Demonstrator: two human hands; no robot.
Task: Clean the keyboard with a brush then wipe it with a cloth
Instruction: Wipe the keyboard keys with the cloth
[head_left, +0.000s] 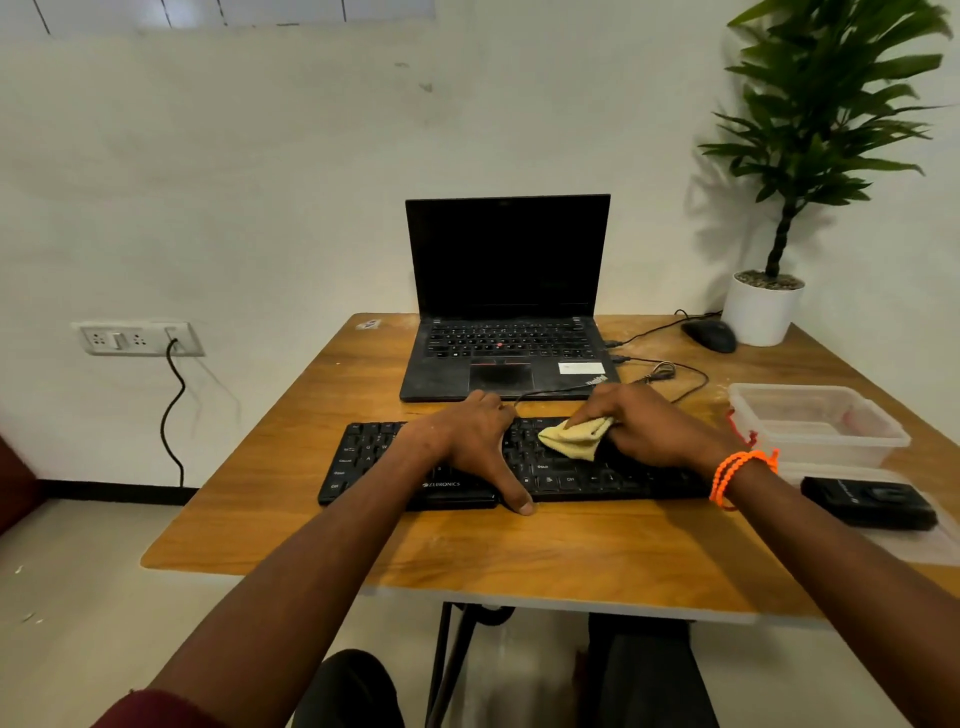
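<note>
- Two bare forearms enter from the near edge of the frame; a dark red sleeve shows at the lower left corner and is cut off by the frame.
- Left hand: lies flat across the middle of the keyboard, fingers reaching over its far edge, thumb spread wide and resting on the table just past the keyboard's near edge. It holds nothing.
- Right hand: fingers curled round a bunched cloth, pressing it on the keys right of centre. An orange beaded bracelet, looped in several strands, sits on the wrist.
- Cloth: one piece, pale yellow, soft and crumpled; part of it is hidden inside the hand.
- Keyboard: one, black plastic, long and flat, lying parallel to the near edge of the table, near the middle. Marked ZEBRONICS on its front rim. Hands cover much of the key field; key legends are mostly too small to read.
- Table: one, wood-grain top with rounded corners and a pale edge band.
- Laptop: one, black, open, screen dark, at the far edge behind the keyboard.
- Mouse: one, black, wired, near the far right corner, beside a white round pot holding a green leafy plant.
- Clear plastic container: one, rectangular, at the right edge.
- Black flat object: near the right edge; its kind cannot be determined.
</note>
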